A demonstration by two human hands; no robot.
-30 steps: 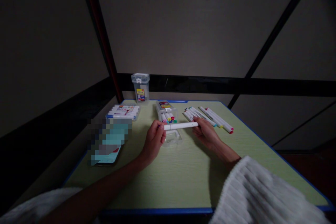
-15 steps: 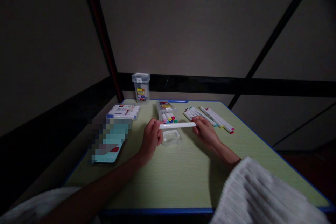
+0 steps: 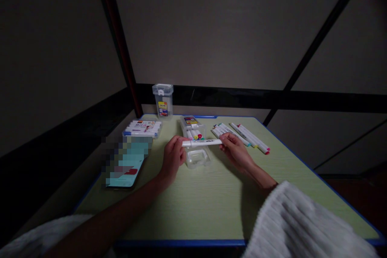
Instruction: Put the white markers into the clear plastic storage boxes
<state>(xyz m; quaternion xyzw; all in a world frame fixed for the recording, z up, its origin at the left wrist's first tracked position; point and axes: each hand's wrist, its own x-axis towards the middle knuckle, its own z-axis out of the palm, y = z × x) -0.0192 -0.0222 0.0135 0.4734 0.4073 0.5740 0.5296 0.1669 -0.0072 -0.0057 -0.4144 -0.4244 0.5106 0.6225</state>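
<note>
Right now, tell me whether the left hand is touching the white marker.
Touching. The head view shows the left hand pinching the left end of the white marker with no gap, while the right hand pinches the other end.

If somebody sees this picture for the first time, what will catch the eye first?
First, the long white marker pen, held level by its two ends between the left hand and the right hand, above the middle of the pale green table. Just behind it lies an open clear plastic box of markers with bright coloured caps, and a row of loose white markers lies to the right.
</note>
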